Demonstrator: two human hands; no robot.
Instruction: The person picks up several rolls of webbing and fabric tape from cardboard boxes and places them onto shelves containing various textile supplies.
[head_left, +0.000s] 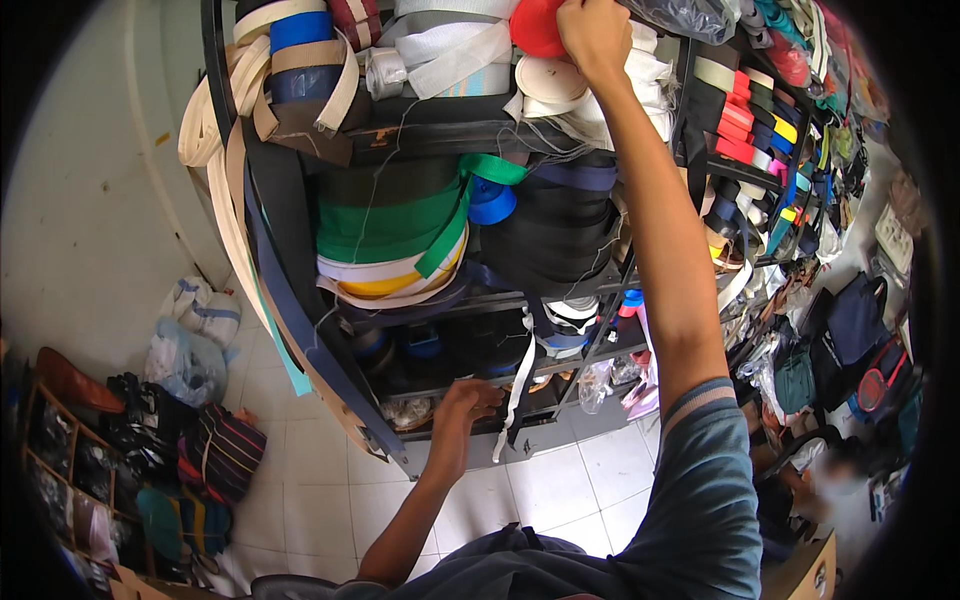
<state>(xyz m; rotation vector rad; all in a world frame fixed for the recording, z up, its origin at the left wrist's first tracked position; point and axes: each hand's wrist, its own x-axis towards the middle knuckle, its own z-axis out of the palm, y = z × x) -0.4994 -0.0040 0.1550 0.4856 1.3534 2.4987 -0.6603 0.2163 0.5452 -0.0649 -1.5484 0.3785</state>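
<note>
Because my right hand [597, 42] meets the red roll [536, 28] at the view's upper edge, I cannot tell whether its fingers are closed around it; my left hand [463, 415], well below the roll, is loosely spread and empty. A sideways tug could, I judge, topple the white coil [551, 84] just under the roll or snag the loose threads [572, 135] lower down. White webbing [460, 55] sits left of the roll; a plastic bag [690, 16] to its right may crowd my reach.
</note>
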